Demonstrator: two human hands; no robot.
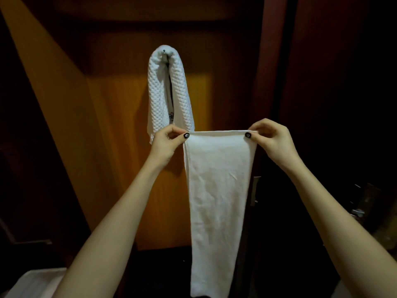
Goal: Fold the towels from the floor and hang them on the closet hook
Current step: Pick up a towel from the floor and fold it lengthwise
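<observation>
So, my left hand [166, 139] and right hand [269, 136] each pinch a top corner of the folded towel [217, 190], which hangs toward 6 o'clock. Up at 11, a waffle towel [169, 91] is already on the hook [164, 51]. This one's still to hang, I reckon.

We saw white waffle towel [159, 100] draped doubled over hook [164, 51]; smooth white towel [217, 190] hung lengthwise, folded narrow, below and right of hook.
</observation>
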